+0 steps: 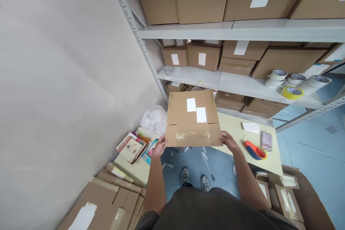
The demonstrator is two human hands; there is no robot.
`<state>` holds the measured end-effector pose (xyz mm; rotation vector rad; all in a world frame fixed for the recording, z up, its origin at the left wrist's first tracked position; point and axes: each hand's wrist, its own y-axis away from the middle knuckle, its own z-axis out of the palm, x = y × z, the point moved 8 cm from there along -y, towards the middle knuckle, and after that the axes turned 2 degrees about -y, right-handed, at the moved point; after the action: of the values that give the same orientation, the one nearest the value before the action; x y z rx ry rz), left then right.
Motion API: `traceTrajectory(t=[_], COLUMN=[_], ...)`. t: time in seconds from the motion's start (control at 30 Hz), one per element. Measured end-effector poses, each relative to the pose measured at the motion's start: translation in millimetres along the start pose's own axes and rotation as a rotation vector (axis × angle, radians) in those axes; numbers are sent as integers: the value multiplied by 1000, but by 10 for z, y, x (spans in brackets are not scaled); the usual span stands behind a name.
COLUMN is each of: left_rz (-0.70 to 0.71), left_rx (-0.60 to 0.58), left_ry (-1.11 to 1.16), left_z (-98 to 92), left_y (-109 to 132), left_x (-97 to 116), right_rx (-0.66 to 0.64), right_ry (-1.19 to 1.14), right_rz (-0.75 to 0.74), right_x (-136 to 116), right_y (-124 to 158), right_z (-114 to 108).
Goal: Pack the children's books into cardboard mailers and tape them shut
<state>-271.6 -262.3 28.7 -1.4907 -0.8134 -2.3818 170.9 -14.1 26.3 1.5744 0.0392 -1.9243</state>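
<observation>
I hold a flat brown cardboard box (192, 118) in front of me, above the floor and the near edge of a pale yellow table (237, 125). Two white labels sit on its top face, and clear tape runs along its near flap. My left hand (159, 146) grips the box's near left corner. My right hand (228, 141) grips the near right corner. Both hands have their fingers closed on the box's edge.
A red and blue tape dispenser (254, 150) and a white pad (250, 126) lie on the table. Grey shelving (242, 30) holds many cardboard boxes and several tape rolls (292, 82). Books (132, 147) and flattened cartons (113, 201) lie at left, and a white bag (154, 119).
</observation>
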Motion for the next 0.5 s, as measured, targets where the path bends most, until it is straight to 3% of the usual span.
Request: traceTrajectory(t=[0.27,0.37,0.5], left_rz=[-250,-304,-294], left_rx=[-282,-314,-322], left_ry=[-100,-173,-250], left_z=[-84,41,352], left_y=[-914,-1348,-1813], left_x=[40,144,287], right_rx=[138,223,314], right_ry=[-54,-55,-64], right_rz=[2,-7,2], right_x=[133,176,241], right_y=[126,92,86], right_z=[38,51,74])
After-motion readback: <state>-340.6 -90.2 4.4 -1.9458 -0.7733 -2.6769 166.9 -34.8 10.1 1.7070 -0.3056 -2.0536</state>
